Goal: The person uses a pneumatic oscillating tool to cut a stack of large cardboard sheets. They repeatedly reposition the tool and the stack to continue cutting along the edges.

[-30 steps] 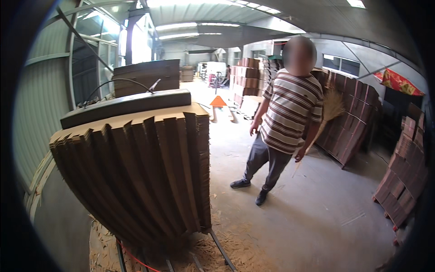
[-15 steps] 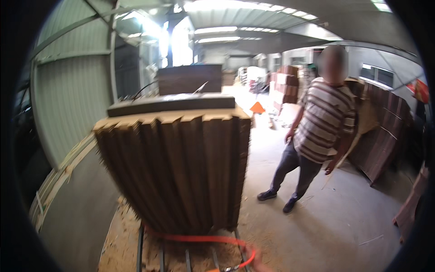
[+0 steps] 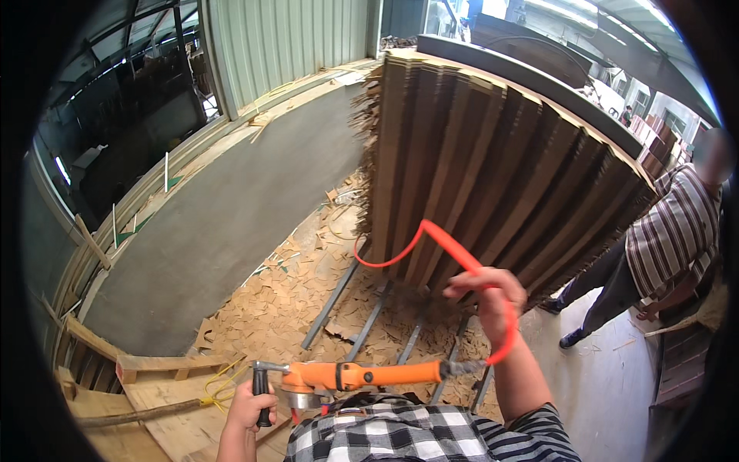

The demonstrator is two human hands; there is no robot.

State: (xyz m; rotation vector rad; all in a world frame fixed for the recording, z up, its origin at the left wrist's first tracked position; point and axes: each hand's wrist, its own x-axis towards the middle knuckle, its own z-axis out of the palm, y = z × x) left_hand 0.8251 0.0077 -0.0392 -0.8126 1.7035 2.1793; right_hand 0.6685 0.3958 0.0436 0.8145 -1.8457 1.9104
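My left hand (image 3: 250,406) is closed around the black side handle of an orange power tool (image 3: 362,376). The tool lies crosswise in front of my body, with a round metal head (image 3: 302,399) near the handle. From its right end a red-orange hose (image 3: 454,248) rises through my raised right hand (image 3: 493,296), then bends and loops left toward the foot of the stack. My right fingers are curled around it, partly hidden. Ahead stands a tall stack of brown cardboard sheets (image 3: 469,162) with a ragged left edge.
Cardboard scraps (image 3: 269,308) cover the floor around metal rails (image 3: 331,304) under the stack. A dark beam (image 3: 531,81) lies on top. A wooden pallet (image 3: 165,404) is at lower left, a low grey wall (image 3: 231,208) beyond. A person in a striped shirt (image 3: 670,231) stands right.
My view has turned left and down, so the stack and the person appear further right. The power tool and both my hands have come into fuller view, with the hose now raised.
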